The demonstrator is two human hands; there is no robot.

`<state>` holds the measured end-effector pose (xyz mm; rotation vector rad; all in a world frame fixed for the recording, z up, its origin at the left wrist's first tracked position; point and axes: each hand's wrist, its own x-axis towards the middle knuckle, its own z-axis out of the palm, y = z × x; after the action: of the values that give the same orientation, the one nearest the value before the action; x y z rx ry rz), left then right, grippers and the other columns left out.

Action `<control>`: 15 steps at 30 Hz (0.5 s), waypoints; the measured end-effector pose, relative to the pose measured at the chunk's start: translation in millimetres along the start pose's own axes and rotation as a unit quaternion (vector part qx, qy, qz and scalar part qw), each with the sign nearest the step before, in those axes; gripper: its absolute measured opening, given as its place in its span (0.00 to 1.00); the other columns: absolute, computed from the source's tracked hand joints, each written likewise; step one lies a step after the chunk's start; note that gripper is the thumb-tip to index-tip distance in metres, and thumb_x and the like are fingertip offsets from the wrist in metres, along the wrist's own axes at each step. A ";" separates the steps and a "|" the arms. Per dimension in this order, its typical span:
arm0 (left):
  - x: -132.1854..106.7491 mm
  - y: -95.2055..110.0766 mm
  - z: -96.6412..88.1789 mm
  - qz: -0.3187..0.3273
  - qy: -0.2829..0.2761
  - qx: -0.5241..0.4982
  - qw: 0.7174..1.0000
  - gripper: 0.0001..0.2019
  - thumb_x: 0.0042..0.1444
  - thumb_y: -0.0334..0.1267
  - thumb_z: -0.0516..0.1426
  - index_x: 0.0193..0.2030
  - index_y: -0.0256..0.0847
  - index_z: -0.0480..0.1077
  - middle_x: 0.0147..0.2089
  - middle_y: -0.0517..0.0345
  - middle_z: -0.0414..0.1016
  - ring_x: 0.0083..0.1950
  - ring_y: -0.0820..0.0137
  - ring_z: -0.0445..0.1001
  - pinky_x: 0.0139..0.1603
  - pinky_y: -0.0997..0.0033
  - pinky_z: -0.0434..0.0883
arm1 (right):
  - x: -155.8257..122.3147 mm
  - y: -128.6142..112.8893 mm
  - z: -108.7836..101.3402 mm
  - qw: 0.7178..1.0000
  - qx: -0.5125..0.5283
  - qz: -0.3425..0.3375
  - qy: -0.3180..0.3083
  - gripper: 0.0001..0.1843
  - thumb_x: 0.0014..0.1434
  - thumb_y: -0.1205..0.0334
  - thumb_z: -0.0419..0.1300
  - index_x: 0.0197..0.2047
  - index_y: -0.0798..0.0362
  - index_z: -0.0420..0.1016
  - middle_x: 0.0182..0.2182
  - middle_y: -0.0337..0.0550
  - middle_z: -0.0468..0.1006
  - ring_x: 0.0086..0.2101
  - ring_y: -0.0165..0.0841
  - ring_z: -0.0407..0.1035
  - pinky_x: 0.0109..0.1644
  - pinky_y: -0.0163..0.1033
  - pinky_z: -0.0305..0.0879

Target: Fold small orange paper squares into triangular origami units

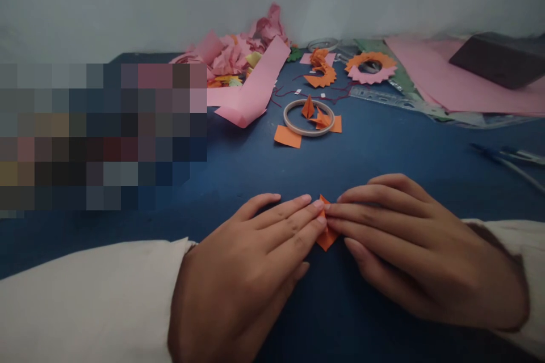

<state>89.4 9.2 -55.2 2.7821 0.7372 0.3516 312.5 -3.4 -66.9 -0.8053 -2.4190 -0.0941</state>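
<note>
The left hand [251,261] and right hand [409,244] meet palm down over a small folded piece of orange paper [326,241] on the blue surface [221,215], near the person. On both hands the fingers are stretched out nearly straight rather than curled, their tips pressing on the paper from either side, while both thumbs sit lower, clear of it; neither hand grips it. A pointed tip shows beyond the fingertips and a pointed lower end on the near side, but how the middle is folded I cannot tell, as the fingertips cover it. Beyond the hands lies a tape ring [306,133] with small folded orange pieces [308,109] inside it and flat orange squares [288,137] at its left and right edges. Farther back are a curved pink strip [259,91], crumpled pink paper [234,57], a curved orange chain [324,76] and an orange-and-pink circle [370,75]. Pink sheets [430,79] lie to the right with a dark block [498,59] on them, and pens [511,161] lie nearer, beyond the right hand.
</note>
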 end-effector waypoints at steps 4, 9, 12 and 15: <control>-0.7 -0.3 -1.1 0.006 -0.002 0.004 1.000 0.20 0.63 0.31 0.46 0.61 0.38 0.57 0.64 0.57 0.60 0.67 0.76 0.52 0.66 0.68 0.52 | -0.9 0.2 -0.4 1.000 0.006 0.005 -0.002 0.07 0.58 0.70 0.54 0.36 0.58 0.73 0.36 0.47 0.80 0.39 0.36 0.71 0.44 0.47 0.66; -1.1 -0.5 -1.1 0.013 0.004 0.020 1.000 0.19 0.62 0.31 0.47 0.61 0.37 0.57 0.63 0.55 0.61 0.66 0.73 0.55 0.64 0.64 0.56 | -2.4 0.5 -0.8 1.000 0.002 0.018 -0.010 0.06 0.58 0.70 0.54 0.37 0.58 0.73 0.40 0.47 0.78 0.41 0.37 0.70 0.44 0.47 0.65; -0.5 -0.2 0.0 0.015 0.008 0.023 1.000 0.19 0.63 0.31 0.47 0.60 0.37 0.58 0.62 0.54 0.62 0.65 0.71 0.57 0.63 0.63 0.57 | -3.3 1.0 0.6 1.000 -0.002 0.015 -0.011 0.07 0.59 0.70 0.53 0.37 0.58 0.72 0.42 0.48 0.78 0.44 0.39 0.69 0.46 0.49 0.64; -0.1 0.6 1.3 0.016 0.014 0.018 1.000 0.18 0.63 0.31 0.46 0.59 0.37 0.60 0.62 0.55 0.63 0.64 0.70 0.59 0.62 0.62 0.58 | -3.4 1.6 2.0 1.000 -0.011 0.016 -0.020 0.07 0.59 0.69 0.53 0.39 0.58 0.71 0.43 0.48 0.78 0.45 0.39 0.69 0.47 0.50 0.63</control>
<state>90.0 8.4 -56.3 2.8299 0.7141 0.3892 314.6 -3.4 -70.6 -0.8637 -2.4443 -0.0921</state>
